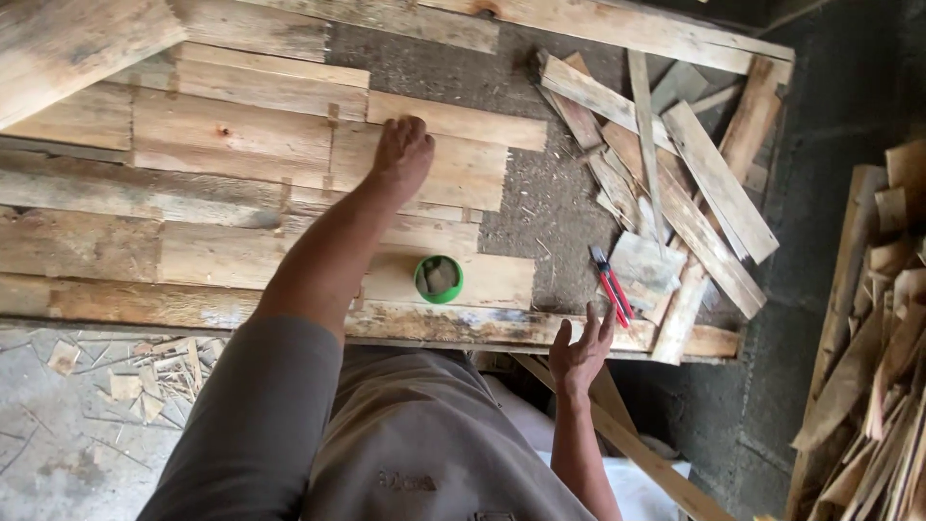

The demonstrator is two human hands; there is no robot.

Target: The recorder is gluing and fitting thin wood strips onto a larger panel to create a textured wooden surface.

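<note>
My left hand [402, 152] reaches far forward and presses, fingers curled, on a short pale plank [439, 172] among the rough boards laid side by side. My right hand [582, 349] hovers open over the front plank's edge [502, 326], fingers spread, holding nothing. A red-handled tool [611, 285] like pliers lies just beyond that hand on the gritty surface. A small green round container [439, 279] stands on a board between my two arms.
A heap of loose wooden offcuts [675, 183] lies to the right of the boards. More scrap slats [878, 347] are stacked at the far right edge. Wood chips and splinters [145, 376] litter the concrete floor at lower left. A long plank [617, 24] runs along the back.
</note>
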